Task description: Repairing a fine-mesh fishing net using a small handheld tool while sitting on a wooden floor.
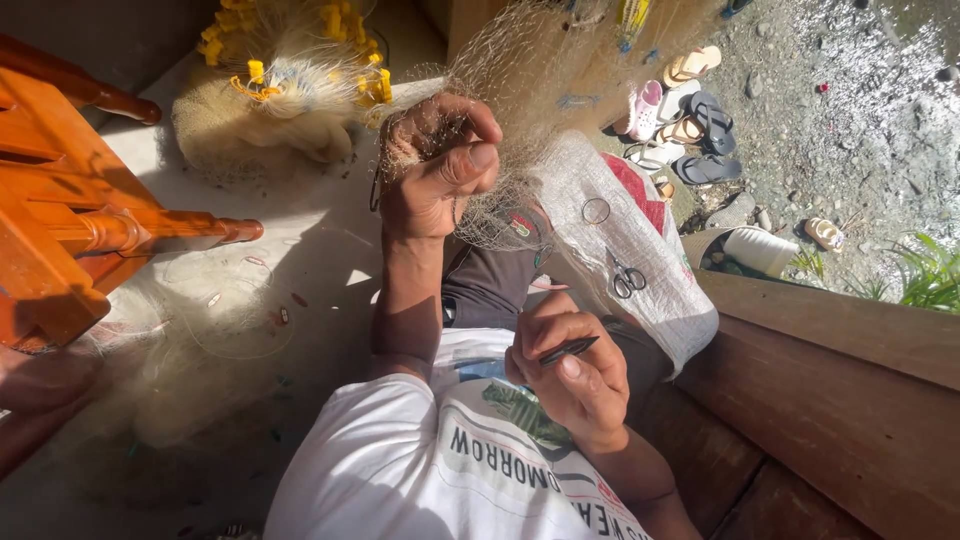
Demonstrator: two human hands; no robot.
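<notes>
My left hand (435,165) is raised in a fist, shut on a bunch of fine pale fishing net (530,70) that stretches up and away from it. My right hand (572,375) sits lower, close to my white shirt, pinching a slim dark netting needle (568,350) between thumb and fingers. The net drapes down over my lap between the two hands.
An orange wooden chair (60,220) stands at the left. A heap of net with yellow floats (290,90) lies at the top. Scissors (628,280) and a ring (596,210) rest on a white sack (650,300). Sandals (685,115) lie on gravel. Wooden planks (830,400) are at right.
</notes>
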